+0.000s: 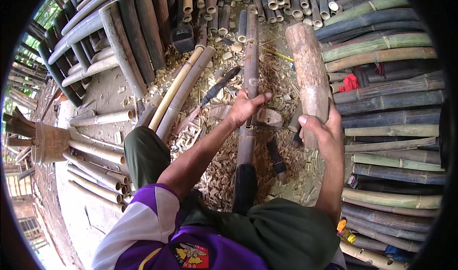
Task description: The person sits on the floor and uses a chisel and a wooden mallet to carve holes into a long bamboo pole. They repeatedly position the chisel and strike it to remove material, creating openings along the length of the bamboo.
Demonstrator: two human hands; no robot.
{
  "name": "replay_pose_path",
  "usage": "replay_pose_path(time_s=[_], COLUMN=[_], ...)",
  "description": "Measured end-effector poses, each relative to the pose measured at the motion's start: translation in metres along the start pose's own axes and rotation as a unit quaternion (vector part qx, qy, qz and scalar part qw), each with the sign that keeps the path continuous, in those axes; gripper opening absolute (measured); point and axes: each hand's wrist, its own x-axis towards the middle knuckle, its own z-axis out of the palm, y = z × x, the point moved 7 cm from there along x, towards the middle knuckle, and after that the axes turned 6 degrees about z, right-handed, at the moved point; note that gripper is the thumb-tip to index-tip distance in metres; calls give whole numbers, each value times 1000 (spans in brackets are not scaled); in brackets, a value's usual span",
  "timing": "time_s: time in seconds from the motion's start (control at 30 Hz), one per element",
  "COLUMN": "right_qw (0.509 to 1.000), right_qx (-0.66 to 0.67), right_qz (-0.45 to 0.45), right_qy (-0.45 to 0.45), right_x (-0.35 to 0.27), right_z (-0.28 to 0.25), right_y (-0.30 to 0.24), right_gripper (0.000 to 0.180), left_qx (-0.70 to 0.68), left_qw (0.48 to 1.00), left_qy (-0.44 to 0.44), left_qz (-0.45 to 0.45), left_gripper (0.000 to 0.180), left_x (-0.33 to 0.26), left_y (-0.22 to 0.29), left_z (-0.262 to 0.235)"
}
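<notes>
A dark bamboo pole (251,62) runs away from me between my legs, with notches cut along its upper side. My left hand (245,108) is closed round it, thumb pointing right. On the right, my right hand (329,131) grips the near end of a thick, roughly stripped wooden log (307,69), which is raised and points away from me. Beneath the pole lies a wooden block (270,118). A dark-handled tool (220,85) rests on the shavings left of the pole; another dark-wrapped tool (275,155) lies to its right.
Bamboo poles (386,102) are stacked along the right, with a red cloth (349,82) on them. Cut bamboo tubes (296,3) line the far side. Wood chips (210,170) cover the floor. A dark box (183,38) stands at the far left; a bucket (52,141) is further left.
</notes>
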Motion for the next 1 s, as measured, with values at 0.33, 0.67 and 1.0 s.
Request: replay_pose_path(time_s=[0.33, 0.67, 1.0], right_qw=[997, 973, 987], right_qx=[7, -66, -152], right_qz=[-65, -192, -34], right_qy=[41, 113, -34], right_x=[-22, -21, 6], right_z=[-6, -2, 36], right_y=[-17, -45, 17], right_gripper=[62, 58, 59], left_qx=[93, 154, 22], left_qw=[992, 980, 990], left_qy=[-52, -117, 112], left_qz=[61, 51, -85], left_gripper=[19, 17, 29], left_x=[-9, -5, 9], left_y=[0, -25, -60], left_z=[15, 23, -35])
